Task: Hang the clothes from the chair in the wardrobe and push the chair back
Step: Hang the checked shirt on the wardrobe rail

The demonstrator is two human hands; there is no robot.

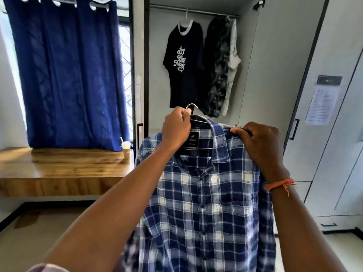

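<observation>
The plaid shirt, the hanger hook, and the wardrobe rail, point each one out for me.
plaid shirt (204, 203): head view, on the front panel beside the button placket.
hanger hook (193, 105): head view, on the curved top of the hook above the left hand.
wardrobe rail (206, 11): head view, on the bare bar between hanging clothes.

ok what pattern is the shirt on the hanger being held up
Blue, navy and white plaid shirt, seen in the head view.

A blue curtain (66, 75) covers the bright window above a wooden desk (59, 169); pale floor below.
</observation>
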